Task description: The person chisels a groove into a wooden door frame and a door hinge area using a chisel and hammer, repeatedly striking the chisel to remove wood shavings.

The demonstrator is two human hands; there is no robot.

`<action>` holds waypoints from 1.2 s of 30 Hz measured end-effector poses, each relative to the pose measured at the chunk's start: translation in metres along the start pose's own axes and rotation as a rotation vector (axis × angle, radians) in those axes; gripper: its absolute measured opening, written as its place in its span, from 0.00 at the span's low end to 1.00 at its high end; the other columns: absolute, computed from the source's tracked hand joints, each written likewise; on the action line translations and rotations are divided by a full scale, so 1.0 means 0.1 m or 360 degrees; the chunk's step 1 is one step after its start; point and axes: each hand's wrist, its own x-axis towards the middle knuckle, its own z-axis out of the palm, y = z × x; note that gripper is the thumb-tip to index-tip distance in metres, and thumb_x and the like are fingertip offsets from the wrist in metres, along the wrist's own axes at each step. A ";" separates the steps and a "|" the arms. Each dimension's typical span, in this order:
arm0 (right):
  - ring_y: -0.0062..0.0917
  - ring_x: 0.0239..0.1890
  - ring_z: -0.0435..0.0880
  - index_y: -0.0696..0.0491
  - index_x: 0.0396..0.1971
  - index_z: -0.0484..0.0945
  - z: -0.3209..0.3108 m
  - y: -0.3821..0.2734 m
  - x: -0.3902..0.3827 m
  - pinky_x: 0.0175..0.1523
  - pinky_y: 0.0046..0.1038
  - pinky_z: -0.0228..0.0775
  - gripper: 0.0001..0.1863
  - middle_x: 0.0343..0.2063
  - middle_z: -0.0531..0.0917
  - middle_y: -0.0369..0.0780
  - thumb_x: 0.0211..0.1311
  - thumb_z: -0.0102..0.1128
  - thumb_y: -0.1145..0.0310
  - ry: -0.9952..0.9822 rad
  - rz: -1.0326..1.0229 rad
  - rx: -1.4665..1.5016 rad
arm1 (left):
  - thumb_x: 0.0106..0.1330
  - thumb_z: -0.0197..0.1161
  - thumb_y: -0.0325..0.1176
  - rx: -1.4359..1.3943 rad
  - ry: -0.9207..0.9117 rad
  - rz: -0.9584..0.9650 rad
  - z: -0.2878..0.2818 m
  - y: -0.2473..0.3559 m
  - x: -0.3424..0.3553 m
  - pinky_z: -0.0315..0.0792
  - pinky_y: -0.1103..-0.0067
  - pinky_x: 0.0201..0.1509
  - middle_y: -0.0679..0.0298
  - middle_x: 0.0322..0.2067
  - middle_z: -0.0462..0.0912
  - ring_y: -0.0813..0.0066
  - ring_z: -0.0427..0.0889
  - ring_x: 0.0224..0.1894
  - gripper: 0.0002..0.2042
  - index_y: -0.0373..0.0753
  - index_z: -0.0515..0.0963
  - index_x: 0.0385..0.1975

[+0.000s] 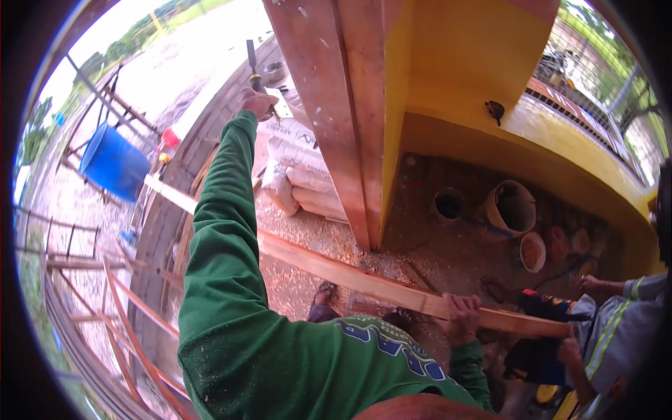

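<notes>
My left hand (257,103), at the end of an outstretched green sleeve, is closed around the handle of a chisel (257,82), its flat blade pointing up and away. Just right of that hand, a small pale flat piece (282,106) lies close by; I cannot tell whether I touch it. A long wooden plank (336,269) runs across in front of my body, passing beneath my left arm. My right hand (459,316) grips it near its right end, fingers curled over the edge. There, a co-worker's hand (570,348) also touches the plank.
A reddish wooden post (336,105) stands ahead beside a yellow wall (462,70). Stacked sacks (304,168) sit left of it. Several buckets (514,208) stand at right. A blue barrel (115,162) is at far left. Wood shavings (318,234) cover the floor. A co-worker (623,336) is at right.
</notes>
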 end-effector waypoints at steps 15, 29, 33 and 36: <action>0.39 0.51 0.63 0.52 0.41 0.68 0.09 -0.56 0.12 0.57 0.45 0.48 0.25 0.45 0.68 0.42 0.34 0.56 0.76 -0.0002 0.0790 -0.0491 | 0.43 0.63 0.33 0.0363 -0.0479 0.0074 0.94 -0.13 1.36 0.76 0.78 0.26 0.54 0.24 0.80 0.69 0.81 0.24 0.15 0.28 0.77 0.30; 0.40 0.57 0.59 0.51 0.41 0.71 0.16 -0.64 -0.10 0.59 0.44 0.49 0.28 0.49 0.66 0.41 0.32 0.67 0.69 0.0289 0.0973 -0.0131 | 0.62 0.50 0.44 -0.0447 -0.1309 0.0342 -0.55 -1.77 -1.58 0.60 0.85 0.12 0.67 0.11 0.66 0.81 0.67 0.10 0.16 0.34 0.65 0.31; 0.38 0.57 0.59 0.48 0.44 0.71 0.41 -0.62 0.23 0.61 0.45 0.47 0.31 0.48 0.67 0.40 0.28 0.64 0.67 0.0332 0.0821 -0.0269 | 0.59 0.52 0.50 -0.0030 -0.1869 0.0623 -0.59 -1.29 -2.04 0.64 0.81 0.20 0.64 0.11 0.70 0.77 0.70 0.14 0.21 0.34 0.68 0.24; 0.37 0.58 0.58 0.45 0.45 0.71 0.61 -0.65 0.08 0.61 0.46 0.46 0.34 0.49 0.66 0.41 0.26 0.65 0.63 0.0365 0.0949 -0.0296 | 0.58 0.52 0.48 0.0076 -0.2297 0.0889 0.15 -0.66 -2.25 0.64 0.80 0.19 0.63 0.11 0.70 0.75 0.70 0.13 0.20 0.34 0.67 0.20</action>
